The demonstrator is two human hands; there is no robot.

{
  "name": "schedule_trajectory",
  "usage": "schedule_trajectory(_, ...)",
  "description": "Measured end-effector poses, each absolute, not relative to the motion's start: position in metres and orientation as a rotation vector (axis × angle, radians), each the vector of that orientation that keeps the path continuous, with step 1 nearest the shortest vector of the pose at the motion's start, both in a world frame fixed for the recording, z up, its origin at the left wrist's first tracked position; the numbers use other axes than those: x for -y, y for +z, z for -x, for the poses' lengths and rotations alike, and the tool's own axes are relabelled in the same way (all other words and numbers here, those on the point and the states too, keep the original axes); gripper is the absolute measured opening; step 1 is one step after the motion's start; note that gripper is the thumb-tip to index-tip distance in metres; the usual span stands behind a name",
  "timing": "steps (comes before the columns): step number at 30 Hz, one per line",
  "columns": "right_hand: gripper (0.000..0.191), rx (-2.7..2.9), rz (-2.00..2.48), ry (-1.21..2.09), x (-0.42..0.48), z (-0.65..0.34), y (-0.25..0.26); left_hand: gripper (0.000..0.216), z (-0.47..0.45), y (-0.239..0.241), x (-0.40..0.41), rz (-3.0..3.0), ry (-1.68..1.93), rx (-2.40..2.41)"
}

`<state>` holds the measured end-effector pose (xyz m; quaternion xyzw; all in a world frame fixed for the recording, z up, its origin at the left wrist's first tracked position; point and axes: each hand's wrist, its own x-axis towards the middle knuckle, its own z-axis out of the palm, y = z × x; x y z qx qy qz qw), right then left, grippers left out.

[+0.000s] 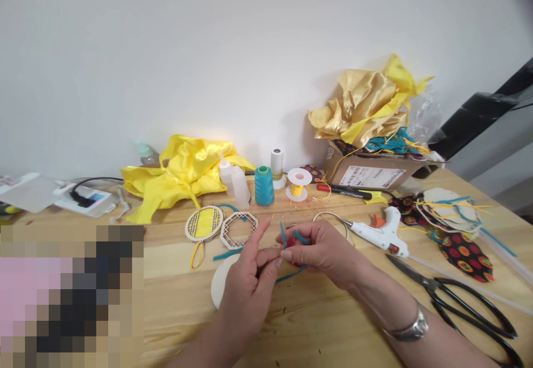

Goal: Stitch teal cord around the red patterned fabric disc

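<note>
Both my hands meet over the middle of the wooden table (333, 329). My left hand (250, 285) pinches its thumb and fingers at a thin teal cord (291, 272), with the forefinger raised. My right hand (320, 251) is closed around the same cord and a small red piece (290, 242), only partly visible between the fingers. A loop of the cord sticks up above the fingertips. A pale round disc (220, 286) lies under my left hand.
Two wooden lattice frames (220, 226), a teal thread cone (264, 185), a yellow ribbon spool (298, 184), glue bottles (235, 184), yellow satin (183, 176), a glue gun (381, 233), black scissors (462, 301), patterned fabric pieces (462, 251) and a cardboard box (370, 175) surround the hands.
</note>
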<state>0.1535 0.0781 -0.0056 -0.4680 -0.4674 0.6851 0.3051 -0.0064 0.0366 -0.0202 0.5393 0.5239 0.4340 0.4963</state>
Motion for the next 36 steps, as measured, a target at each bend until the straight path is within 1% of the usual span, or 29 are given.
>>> schedule_trajectory(3, 0.031, 1.261, 1.264, 1.762, -0.078, -0.152, -0.008, 0.055, 0.006, -0.020, -0.037, -1.313, 1.046, -1.265)
schedule_trajectory(8, 0.032, 1.237, 1.243, 1.757, -0.079, -0.153, -0.008, 0.052, 0.007, -0.019, -0.040, -1.316, 1.011, -1.283)
schedule_trajectory(11, 0.031, 1.204, 1.225, 1.769, -0.080, -0.153, -0.006, 0.050, 0.006, -0.017, -0.041, -1.206, 0.976, -1.224)
schedule_trajectory(15, 0.033, 1.154, 1.232, 1.791, -0.080, -0.153, -0.006, 0.032, 0.005, -0.014, -0.044, -1.088, 0.964, -1.207)
schedule_trajectory(20, 0.036, 1.177, 1.247, 1.785, -0.080, -0.152, -0.007, 0.015, 0.004, -0.008, -0.045, -1.117, 1.000, -1.277)
schedule_trajectory(28, 0.034, 1.096, 1.229, 1.781, -0.081, -0.151, -0.010, 0.017, 0.005, -0.006, -0.044, -1.144, 0.973, -1.440)
schedule_trajectory(36, 0.036, 1.017, 1.259, 1.756, -0.082, -0.151, -0.009, 0.017, 0.004, -0.008, -0.046, -0.954, 1.013, -1.379)
